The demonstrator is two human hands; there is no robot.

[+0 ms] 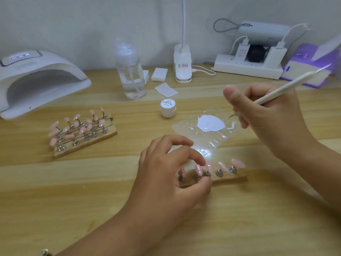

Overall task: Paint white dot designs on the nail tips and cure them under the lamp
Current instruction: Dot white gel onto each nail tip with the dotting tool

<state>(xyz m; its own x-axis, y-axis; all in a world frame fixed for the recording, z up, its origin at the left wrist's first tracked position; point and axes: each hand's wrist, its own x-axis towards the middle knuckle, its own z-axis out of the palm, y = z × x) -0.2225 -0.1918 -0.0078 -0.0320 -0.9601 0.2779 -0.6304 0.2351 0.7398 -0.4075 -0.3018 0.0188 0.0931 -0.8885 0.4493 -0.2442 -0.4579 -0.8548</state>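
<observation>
My right hand (265, 115) grips a white dotting pen (287, 85), its fine tip just right of a white paint puddle (211, 123) on a clear plastic sheet (217, 139). My left hand (169, 172) curls over the left end of a wooden strip (230, 177) that carries pink nail tips (238, 162) on metal stands; thumb and fingers pinch one of the stands. Further left lie more wooden strips with several pink nail tips (81, 130). A white curing lamp (36, 80) stands at the back left, its display lit.
A small white paint jar (168, 107) sits behind the plastic sheet. At the back stand a clear pump bottle (130, 71), white pads (159, 74), a wipe (166, 90), a clip lamp base (182, 63), a power strip with chargers (249, 68) and a purple packet (310, 71).
</observation>
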